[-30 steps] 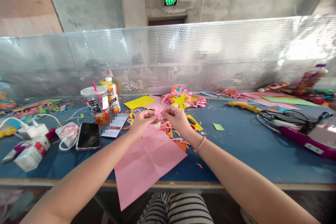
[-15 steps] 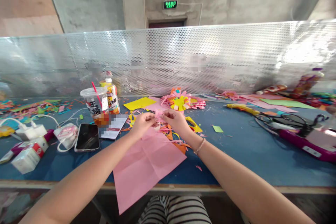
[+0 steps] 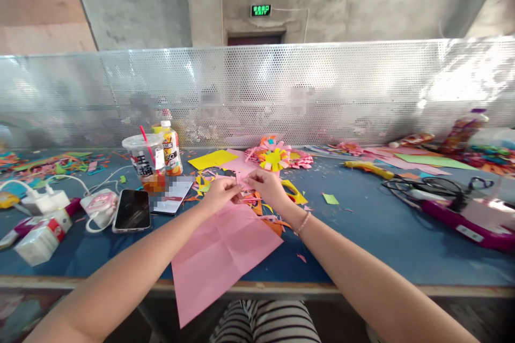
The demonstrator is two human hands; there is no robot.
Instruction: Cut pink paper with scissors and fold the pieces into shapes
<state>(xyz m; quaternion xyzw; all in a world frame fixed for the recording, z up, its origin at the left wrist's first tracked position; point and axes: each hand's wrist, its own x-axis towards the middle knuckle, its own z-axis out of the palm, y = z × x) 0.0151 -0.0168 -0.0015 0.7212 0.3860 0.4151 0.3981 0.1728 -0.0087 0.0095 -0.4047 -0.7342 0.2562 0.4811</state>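
Note:
Fingertips of my left hand (image 3: 219,193) and my right hand (image 3: 269,186) meet at mid-table, both pinching a small pink paper piece (image 3: 240,178). Its exact shape is partly hidden by the fingers. Below them lies a creased pink sheet (image 3: 223,252), one corner hanging over the table's front edge. Behind the hands sit a yellow sheet (image 3: 212,159) and a paper flower (image 3: 274,157) with a yellow centre and pink petals. Yellow-handled scissors (image 3: 295,193) rest by my right wrist among orange and yellow scraps.
To the left stand a plastic cup (image 3: 142,163) with a red straw, a bottle (image 3: 171,150), a phone (image 3: 132,211) and chargers. At the right are a yellow tool (image 3: 368,169), black cables and a purple power strip (image 3: 462,225). A perforated metal screen (image 3: 341,91) runs behind.
My fingers have shifted slightly around the small pink piece, the two hands staying close together. The whole view has moved a little, with things at the right sitting slightly further left.

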